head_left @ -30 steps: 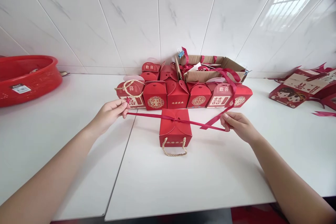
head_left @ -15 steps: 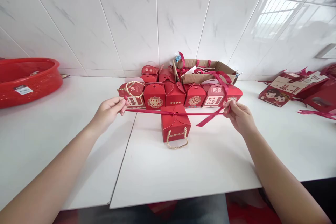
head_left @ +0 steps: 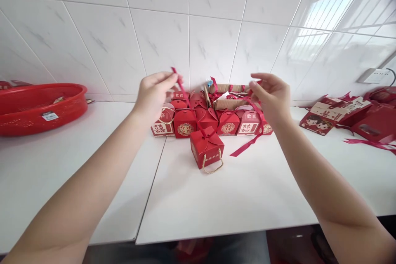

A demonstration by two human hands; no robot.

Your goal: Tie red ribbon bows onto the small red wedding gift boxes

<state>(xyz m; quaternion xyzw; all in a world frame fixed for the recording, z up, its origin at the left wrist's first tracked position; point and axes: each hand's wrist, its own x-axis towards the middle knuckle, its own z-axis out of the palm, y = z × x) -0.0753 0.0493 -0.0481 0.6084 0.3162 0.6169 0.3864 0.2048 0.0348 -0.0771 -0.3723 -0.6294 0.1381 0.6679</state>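
Note:
A small red gift box (head_left: 206,147) with a beige rope handle (head_left: 213,169) stands on the white table, turned slightly. From its top, a dark red ribbon (head_left: 198,126) rises in two lengths. My left hand (head_left: 159,90) is raised up and left of the box, its fingers pinched on one length, whose end pokes out above them. My right hand (head_left: 270,93) is up on the other side, thumb and fingers closed around the second length. A loose ribbon tail (head_left: 247,145) hangs below it, right of the box.
Several red gift boxes (head_left: 185,123) stand in rows behind. A cardboard box (head_left: 233,104) of ribbons sits behind them against the tiled wall. A red plastic basket (head_left: 43,109) is at the left. Flattened boxes and red bags (head_left: 337,111) lie at the right.
Both hands have risen and come closer together, lifting the ribbon from a taut, level line into a V shape. The gift box has turned a little.

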